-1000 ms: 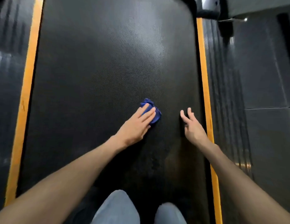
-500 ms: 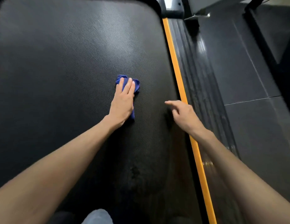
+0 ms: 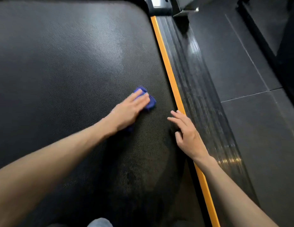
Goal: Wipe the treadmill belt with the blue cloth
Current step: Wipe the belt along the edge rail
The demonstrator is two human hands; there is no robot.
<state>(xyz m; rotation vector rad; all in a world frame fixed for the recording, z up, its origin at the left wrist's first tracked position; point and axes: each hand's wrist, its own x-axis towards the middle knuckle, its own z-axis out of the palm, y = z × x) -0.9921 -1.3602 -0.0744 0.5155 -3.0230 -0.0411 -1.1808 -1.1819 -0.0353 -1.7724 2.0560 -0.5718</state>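
**Cloth pinned under the left hand**

The blue cloth (image 3: 151, 102) sits bunched on the treadmill belt (image 3: 69, 63) beneath the left hand (image 3: 131, 110), whose flat, straight fingers press it. It pokes out toward one o'clock. That forearm reaches in from seven o'clock. The right hand (image 3: 187, 133), released with fingers spread, is at four o'clock of the cloth, beside the orange strip (image 3: 166, 63).
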